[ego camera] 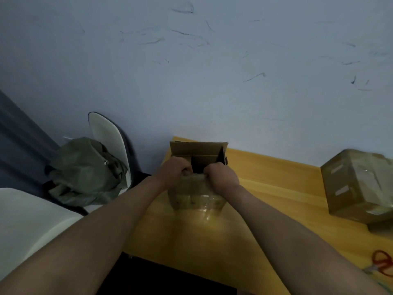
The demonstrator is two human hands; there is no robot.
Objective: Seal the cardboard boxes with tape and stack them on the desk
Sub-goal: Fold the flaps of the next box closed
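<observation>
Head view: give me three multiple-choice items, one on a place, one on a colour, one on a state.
1. Where does the taped brown cardboard box sit?
A. right side of the yellow wooden desk
B. on the white chair
C. on the floor

2. What colour are the scissors' handles?
A. blue
B. red
C. black

3. The open brown cardboard box between the left hand and right hand is:
A. sealed
B. crushed flat
C. flaps up

Answers: 1 A, it rests on the desktop at right. 2 B, red loops at the desk's corner. 3 C, its flaps stand open.
</observation>
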